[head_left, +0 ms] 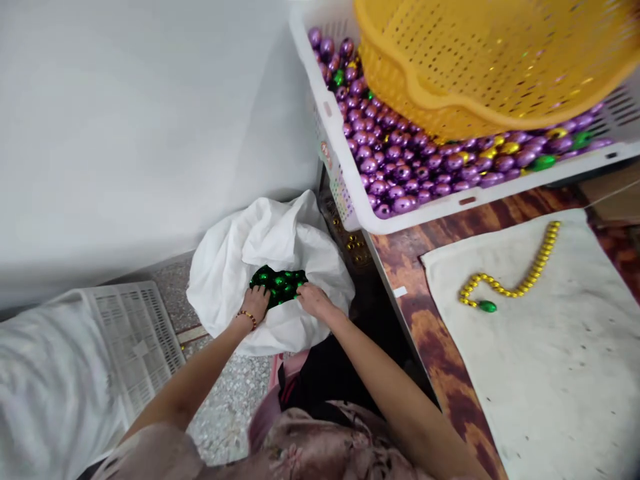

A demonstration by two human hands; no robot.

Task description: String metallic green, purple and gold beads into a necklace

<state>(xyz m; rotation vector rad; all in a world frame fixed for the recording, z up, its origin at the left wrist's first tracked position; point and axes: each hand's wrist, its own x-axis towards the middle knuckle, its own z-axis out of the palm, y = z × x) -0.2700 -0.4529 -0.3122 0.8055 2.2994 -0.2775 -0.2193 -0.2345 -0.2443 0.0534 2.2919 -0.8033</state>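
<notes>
My left grip rests its fingers on the green beads in the mouth of the white sack; my right grip is at the opening's edge, and I cannot tell what either closes on. If the soft rim slumps, beads could spill onto the speckled floor. On my right, the brown-patterned desk carries 1 gold strand on a pale cloth; a pale wall stands beyond.
</notes>
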